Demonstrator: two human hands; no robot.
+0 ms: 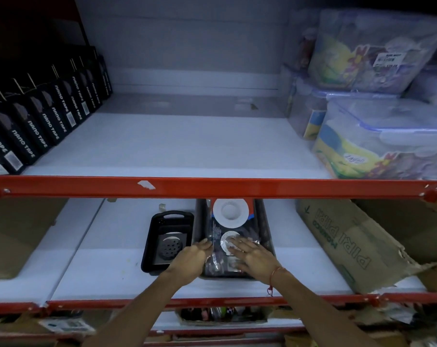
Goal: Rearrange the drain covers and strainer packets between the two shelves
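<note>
Two black trays sit on the lower shelf (107,276): the small tray (154,236) just left of my fingers holds one square drain cover (172,246). The long tray (267,229) under them holds strainer packets (231,214), count unclear. My left hand (191,261) and right hand (252,256) lie flat on the packets, fingers spread, gripping nothing.

Strainer packets (231,236) stacked flat in dark tray (267,221), lower shelf (107,271) centre; square metal drain cover (172,247) flat in black tray (153,236) just left.
</note>
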